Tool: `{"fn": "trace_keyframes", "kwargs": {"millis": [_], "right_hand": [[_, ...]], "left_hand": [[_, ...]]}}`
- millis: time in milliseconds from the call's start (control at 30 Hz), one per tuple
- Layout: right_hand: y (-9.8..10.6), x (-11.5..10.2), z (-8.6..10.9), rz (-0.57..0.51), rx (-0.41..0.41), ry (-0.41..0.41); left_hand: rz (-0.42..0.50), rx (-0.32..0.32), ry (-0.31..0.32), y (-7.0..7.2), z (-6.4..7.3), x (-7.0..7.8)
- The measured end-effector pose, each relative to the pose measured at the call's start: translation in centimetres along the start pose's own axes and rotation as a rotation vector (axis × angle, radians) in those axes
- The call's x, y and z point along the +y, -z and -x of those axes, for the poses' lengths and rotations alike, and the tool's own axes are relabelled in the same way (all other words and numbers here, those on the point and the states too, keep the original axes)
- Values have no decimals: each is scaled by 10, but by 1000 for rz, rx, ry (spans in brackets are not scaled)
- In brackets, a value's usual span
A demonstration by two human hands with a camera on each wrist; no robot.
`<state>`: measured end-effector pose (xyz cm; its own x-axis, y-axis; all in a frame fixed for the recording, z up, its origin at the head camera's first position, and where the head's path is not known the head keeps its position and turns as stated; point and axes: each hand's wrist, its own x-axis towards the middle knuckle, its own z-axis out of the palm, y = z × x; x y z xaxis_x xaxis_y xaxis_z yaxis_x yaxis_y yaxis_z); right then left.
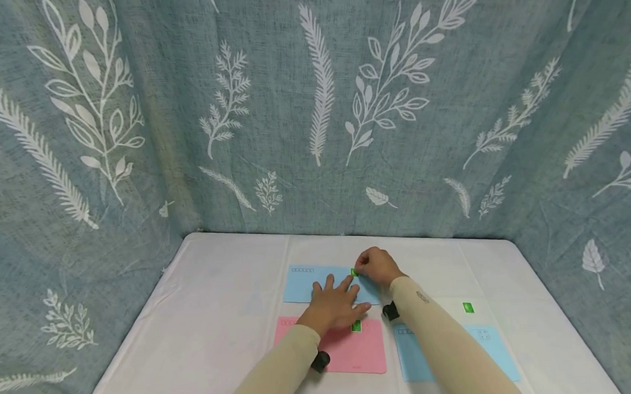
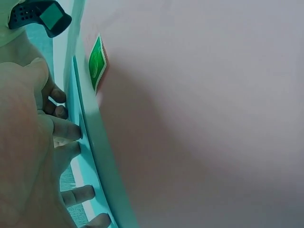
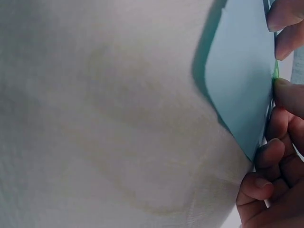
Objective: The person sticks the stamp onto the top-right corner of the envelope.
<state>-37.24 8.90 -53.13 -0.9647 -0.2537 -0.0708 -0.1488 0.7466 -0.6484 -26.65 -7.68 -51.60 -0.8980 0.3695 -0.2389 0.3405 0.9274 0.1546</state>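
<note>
A blue envelope (image 1: 301,288) with a printed row of boxes lies toward the far side of the table. My left hand (image 1: 332,306) rests on it with fingers spread and fairly straight. At the envelope's upper right corner, my right hand (image 1: 379,267) pinches a small green stamp (image 1: 354,272) between thumb and finger, its other fingers curled. In the right wrist view, only a green sliver of that stamp (image 3: 276,70) shows beside the thumb. Below my left palm lies a pink envelope (image 1: 356,357), partly covered, bearing another green stamp (image 1: 357,326) at its upper right.
A second blue envelope (image 1: 492,348) lies at the near right, partly hidden by my right forearm. Just above it is a separate green stamp (image 1: 468,308). White cloth covers the table (image 1: 220,321), and a leaf-patterned curtain (image 1: 290,115) surrounds its back and sides.
</note>
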Motion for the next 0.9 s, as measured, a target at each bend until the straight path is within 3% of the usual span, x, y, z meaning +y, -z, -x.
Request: {"fn": "trace_keyframes", "kwargs": {"millis": [700, 900], "right_hand": [[3, -13, 7, 56, -17, -9], [8, -17, 7, 40, -58, -2]], "left_hand": [[15, -30, 4, 7, 2, 2], [6, -29, 12, 8, 3, 2]]}}
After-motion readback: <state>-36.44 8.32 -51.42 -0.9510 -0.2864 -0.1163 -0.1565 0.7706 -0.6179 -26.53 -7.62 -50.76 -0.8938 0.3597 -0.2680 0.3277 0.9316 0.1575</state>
